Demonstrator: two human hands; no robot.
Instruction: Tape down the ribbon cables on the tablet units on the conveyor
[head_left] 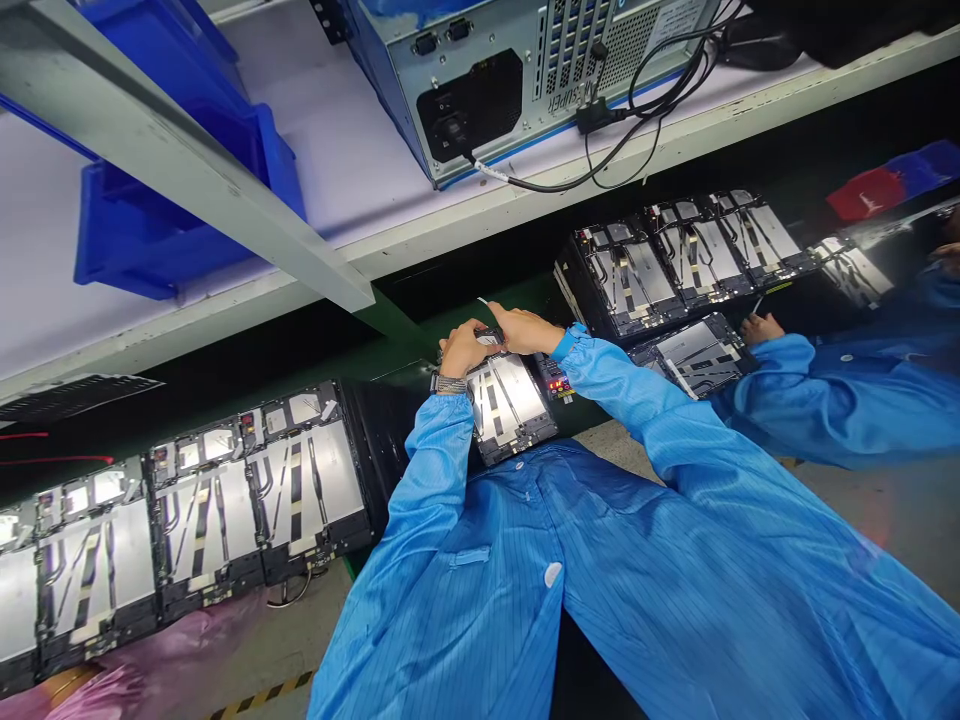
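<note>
An opened tablet-like device [512, 398] lies in front of my waist, with silver plates, dark ribbon cables and a black frame showing. My left hand [465, 350], with a watch on its wrist, grips the upper left end of it with bent fingers. My right hand [527, 330] is closed over the upper right end, a blue band around its wrist. From this hand a thin white stick-like tool [482, 300] points up and left; its other end is hidden. The thumbs of both hands meet near the device's top parts.
Similar opened devices stand in stacks at left [300, 480] and right [694, 255]. A small unit with a red display [557, 385] sits beside my device. Overhead runs a shelf with a computer case [480, 100] and blue bins [187, 200]. A co-worker's hand [761, 328] works at right.
</note>
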